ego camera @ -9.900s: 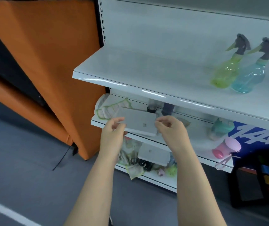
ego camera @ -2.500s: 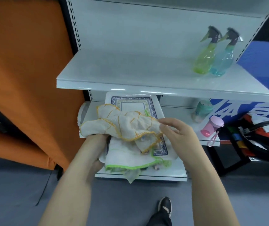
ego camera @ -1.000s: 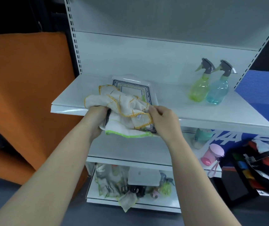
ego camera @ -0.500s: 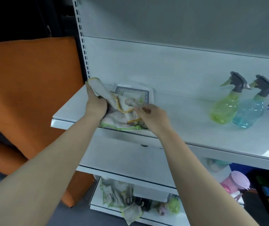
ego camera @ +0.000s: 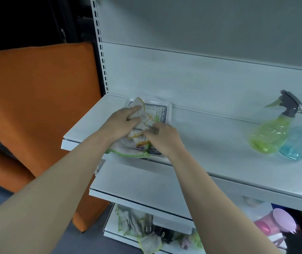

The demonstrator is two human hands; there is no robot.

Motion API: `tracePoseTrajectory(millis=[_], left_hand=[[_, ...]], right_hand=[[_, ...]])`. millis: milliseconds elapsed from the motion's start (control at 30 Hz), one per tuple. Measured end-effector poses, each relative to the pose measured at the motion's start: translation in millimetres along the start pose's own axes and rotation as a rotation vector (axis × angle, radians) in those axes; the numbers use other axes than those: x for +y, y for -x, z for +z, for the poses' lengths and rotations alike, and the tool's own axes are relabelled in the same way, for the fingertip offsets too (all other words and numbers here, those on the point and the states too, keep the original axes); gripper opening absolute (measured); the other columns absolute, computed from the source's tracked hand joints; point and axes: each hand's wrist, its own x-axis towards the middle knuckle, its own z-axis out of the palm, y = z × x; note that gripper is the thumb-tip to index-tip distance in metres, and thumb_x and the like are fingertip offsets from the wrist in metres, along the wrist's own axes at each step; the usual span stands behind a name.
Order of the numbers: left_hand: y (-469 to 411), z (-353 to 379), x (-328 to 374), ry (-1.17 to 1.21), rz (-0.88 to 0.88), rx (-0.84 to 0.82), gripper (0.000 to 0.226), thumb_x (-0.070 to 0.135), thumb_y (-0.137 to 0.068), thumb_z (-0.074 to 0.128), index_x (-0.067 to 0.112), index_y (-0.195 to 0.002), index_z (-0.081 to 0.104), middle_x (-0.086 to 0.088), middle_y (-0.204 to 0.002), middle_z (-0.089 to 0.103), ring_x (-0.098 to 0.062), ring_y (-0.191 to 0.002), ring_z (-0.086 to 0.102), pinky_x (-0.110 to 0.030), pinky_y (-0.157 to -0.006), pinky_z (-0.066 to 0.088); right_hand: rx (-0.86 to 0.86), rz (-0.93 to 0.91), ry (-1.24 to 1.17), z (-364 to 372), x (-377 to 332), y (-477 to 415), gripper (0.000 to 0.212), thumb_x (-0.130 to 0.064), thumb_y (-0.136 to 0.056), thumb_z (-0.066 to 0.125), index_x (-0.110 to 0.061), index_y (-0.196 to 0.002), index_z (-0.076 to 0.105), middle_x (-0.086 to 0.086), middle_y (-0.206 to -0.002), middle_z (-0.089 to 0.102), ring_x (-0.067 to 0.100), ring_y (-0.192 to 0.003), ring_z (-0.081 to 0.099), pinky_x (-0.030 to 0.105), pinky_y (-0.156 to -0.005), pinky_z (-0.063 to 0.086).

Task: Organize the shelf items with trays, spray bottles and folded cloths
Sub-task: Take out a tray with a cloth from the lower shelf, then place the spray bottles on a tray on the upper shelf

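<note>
A white tray (ego camera: 166,111) with a blue patterned border lies on the upper shelf (ego camera: 210,143), its near edge at the shelf front. On it sit crumpled white cloths, an orange-trimmed cloth (ego camera: 142,123) over a green-trimmed cloth (ego camera: 128,152). My left hand (ego camera: 121,123) grips the orange-trimmed cloth near its far corner. My right hand (ego camera: 162,139) pinches the same cloth near the middle. A green spray bottle (ego camera: 271,133) and a blue spray bottle (ego camera: 300,143) stand at the shelf's right.
The middle shelf (ego camera: 142,184) is bare at its left. The bottom shelf holds crumpled cloths (ego camera: 133,224), a white tray (ego camera: 172,226) and small items. A pink cup (ego camera: 274,224) sits lower right. An orange panel (ego camera: 36,107) stands left of the shelving.
The tray with the cloths has slid further back onto the upper shelf. My left hand shifted from the cloth's left corner onto its top, and both hands now bunch the cloth together.
</note>
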Motion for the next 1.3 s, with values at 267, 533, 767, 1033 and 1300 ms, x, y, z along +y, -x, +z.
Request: tracePoseTrajectory(millis=[267,533,767,1033,1300], left_hand=[[22,1,-23,0.134,0.001,0.239,0.035,0.032,-0.098,0.056,0.034,-0.133,0.062,0.007,-0.142,0.047,-0.006,-0.133,0.041,-0.012,-0.105,0.025],[66,7,2,0.089,0.213,0.478,0.026,0.003,-0.09,0.059,0.011,-0.109,0.075,-0.006,-0.114,0.068,-0.014,-0.105,0.059,-0.006,-0.09,0.037],[92,24,23,0.196,0.35,0.297,0.021,0.008,-0.092,0.06,0.016,-0.103,0.076,0.004,-0.107,0.069,-0.003,-0.101,0.057,-0.007,-0.09,0.039],[132,70,26,0.397,0.351,0.118,0.025,0.006,-0.094,0.055,0.02,-0.103,0.073,0.006,-0.101,0.068,-0.007,-0.093,0.063,-0.021,-0.083,0.05],[187,138,1,0.397,0.181,-0.101,0.03,0.009,-0.094,0.052,0.032,-0.097,0.07,0.013,-0.096,0.067,-0.003,-0.081,0.06,-0.02,-0.074,0.045]], right_hand=[[0.239,-0.062,-0.052,6,7,18,0.019,-0.022,-0.088,0.061,-0.01,-0.1,0.071,0.007,-0.1,0.059,0.033,-0.109,0.054,0.036,-0.096,0.044],[0.447,-0.091,-0.149,1,-7,41,0.018,-0.014,-0.087,0.062,-0.016,-0.101,0.072,0.002,-0.105,0.061,0.017,-0.093,0.057,0.01,-0.076,0.035],[0.476,0.019,-0.198,10,1,82,0.015,-0.015,-0.089,0.061,-0.019,-0.1,0.071,0.002,-0.103,0.064,0.018,-0.09,0.059,0.024,-0.08,0.042],[0.539,0.225,-0.254,16,35,148,0.019,-0.015,-0.09,0.056,-0.023,-0.104,0.065,0.0,-0.094,0.068,0.011,-0.075,0.059,0.016,-0.063,0.039],[0.484,0.407,-0.275,36,82,203,0.02,-0.019,-0.092,0.053,-0.023,-0.106,0.066,-0.01,-0.086,0.063,0.01,-0.071,0.055,0.021,-0.064,0.042]])
